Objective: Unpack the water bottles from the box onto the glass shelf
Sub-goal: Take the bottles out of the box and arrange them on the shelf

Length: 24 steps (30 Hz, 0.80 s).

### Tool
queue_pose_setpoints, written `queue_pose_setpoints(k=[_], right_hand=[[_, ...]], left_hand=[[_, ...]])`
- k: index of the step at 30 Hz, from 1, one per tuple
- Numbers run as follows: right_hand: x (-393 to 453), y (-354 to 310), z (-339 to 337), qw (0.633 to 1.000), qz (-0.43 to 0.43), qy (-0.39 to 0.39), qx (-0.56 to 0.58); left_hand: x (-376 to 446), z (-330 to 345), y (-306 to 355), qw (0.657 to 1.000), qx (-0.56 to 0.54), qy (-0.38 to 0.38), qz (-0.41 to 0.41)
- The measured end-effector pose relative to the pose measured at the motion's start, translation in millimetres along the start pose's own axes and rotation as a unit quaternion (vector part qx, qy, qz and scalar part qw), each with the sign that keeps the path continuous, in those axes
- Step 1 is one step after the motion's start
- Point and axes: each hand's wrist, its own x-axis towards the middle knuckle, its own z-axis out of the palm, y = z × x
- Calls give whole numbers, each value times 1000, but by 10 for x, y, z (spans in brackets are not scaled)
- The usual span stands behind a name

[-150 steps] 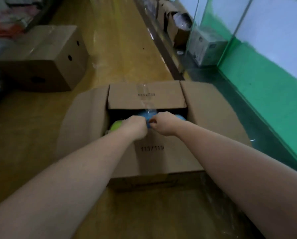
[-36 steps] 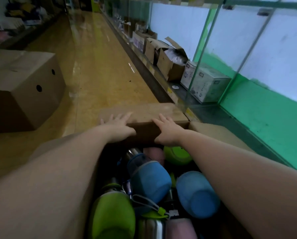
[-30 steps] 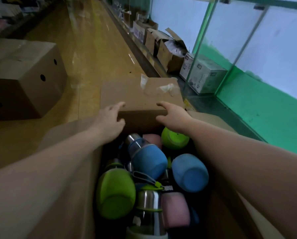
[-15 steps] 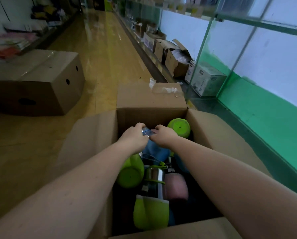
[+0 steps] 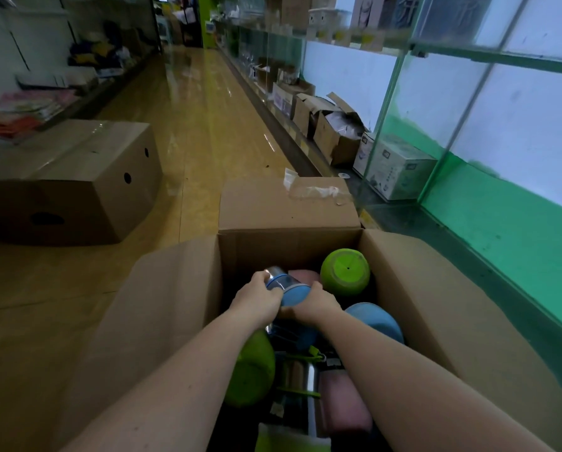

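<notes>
Inside the open cardboard box (image 5: 436,288) lie green, pink and steel water bottles (image 5: 251,370). Above them, the left hand (image 5: 256,303) and the right hand (image 5: 315,303) both curl their fingers around one blue bottle (image 5: 287,288), which is tilted. Behind it lies a green bottle (image 5: 345,271). Farther to the right is the glass shelf (image 5: 354,40).

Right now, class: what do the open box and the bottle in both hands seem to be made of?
Open box: brown corrugated cardboard, matte, creased flaps. Blue bottle: shiny metal neck, probably steel; blue body looks like a matte sleeve, silicone or fabric, unclear. Left hand and right hand grip it.
</notes>
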Motion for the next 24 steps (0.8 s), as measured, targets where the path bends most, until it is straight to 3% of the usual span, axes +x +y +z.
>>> queue_pose_setpoints(k=[6, 11, 16, 24], right_hand=[[-118, 64, 12, 997, -49, 53, 25], [-377, -10, -300, 980, -154, 88, 93], [-667, -214, -588, 957, -224, 129, 129], [-1100, -464, -1256, 947, -270, 150, 88]], left_hand=[[74, 14, 50, 996, -76, -1, -45], [73, -133, 251, 966, -245, 24, -85], [-91, -414, 631, 939, -342, 18, -29], [-454, -734, 1306, 940, -307, 98, 116]])
